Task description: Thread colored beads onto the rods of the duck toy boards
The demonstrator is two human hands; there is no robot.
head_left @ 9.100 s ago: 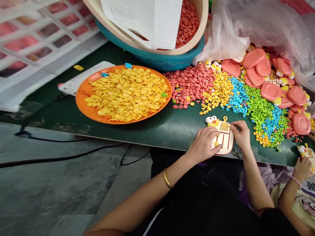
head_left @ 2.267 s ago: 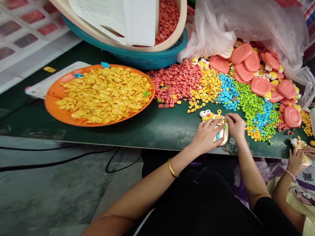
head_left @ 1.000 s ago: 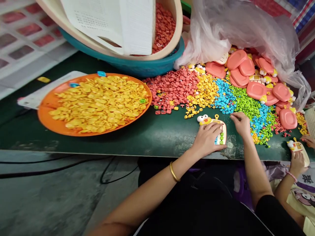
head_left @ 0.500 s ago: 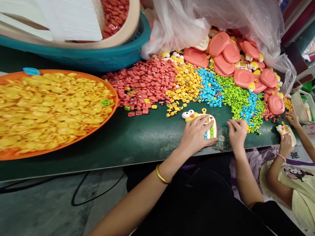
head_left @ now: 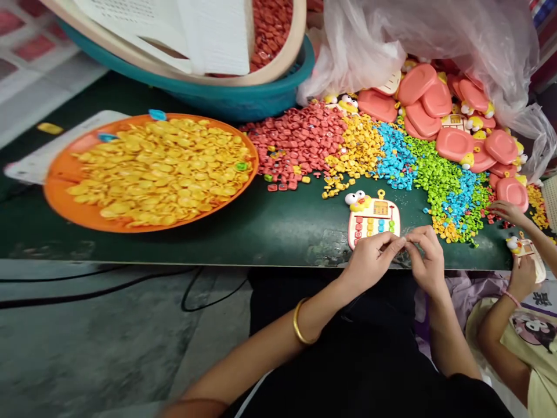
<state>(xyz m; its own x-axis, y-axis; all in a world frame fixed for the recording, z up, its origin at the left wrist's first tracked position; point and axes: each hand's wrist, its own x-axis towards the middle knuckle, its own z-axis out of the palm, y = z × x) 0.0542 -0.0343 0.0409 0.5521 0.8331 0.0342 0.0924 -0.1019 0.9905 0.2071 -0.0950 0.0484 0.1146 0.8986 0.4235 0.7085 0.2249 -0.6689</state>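
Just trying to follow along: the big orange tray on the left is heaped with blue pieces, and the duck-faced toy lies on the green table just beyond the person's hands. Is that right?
Not quite. The head view shows the orange tray heaped with yellow pieces, not blue ones. The rest holds: the duck-faced toy lies on the green table just beyond the left hand and right hand.

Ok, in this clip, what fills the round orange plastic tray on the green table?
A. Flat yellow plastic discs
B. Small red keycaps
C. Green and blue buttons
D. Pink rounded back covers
A: the round orange plastic tray is heaped with flat yellow plastic discs; the red keycaps lie loose on the green table to its right, and the pink rounded back covers are piled farther right.
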